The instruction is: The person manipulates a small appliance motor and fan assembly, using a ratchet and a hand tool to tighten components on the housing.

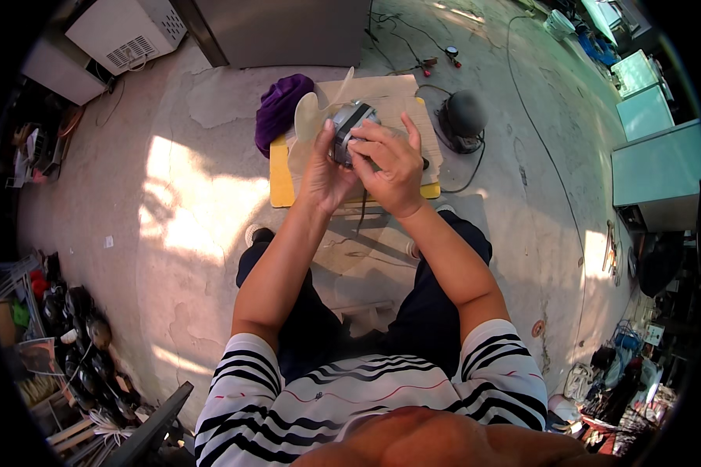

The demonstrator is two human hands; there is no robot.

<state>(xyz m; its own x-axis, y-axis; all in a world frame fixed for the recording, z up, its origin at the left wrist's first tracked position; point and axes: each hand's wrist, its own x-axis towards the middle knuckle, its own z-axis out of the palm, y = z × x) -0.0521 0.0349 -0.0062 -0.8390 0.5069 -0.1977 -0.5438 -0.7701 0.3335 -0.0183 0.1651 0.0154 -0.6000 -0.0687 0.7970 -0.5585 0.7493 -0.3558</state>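
A small silver-grey fan motor (354, 121) with a dark band around it is held up over the low work surface. My left hand (325, 175) is closed around its left and lower side. The fingers and thumb of my right hand (391, 167) pinch at its near right side, with one finger raised; the exact spot under the fingertips is hidden. Pale, translucent fan blades (307, 113) stand at the motor's far left side. Below my hands hangs a dark cord (362, 210).
Cardboard (397, 87) lies on a yellow-edged board (279, 194), beside a bunched purple cloth (276, 113). To its right sits a dark rounded device (466, 117) with a cord. Beyond are a grey cabinet-like appliance (288, 35) and gauge hoses (428, 62). Clutter (78, 335) lines the left.
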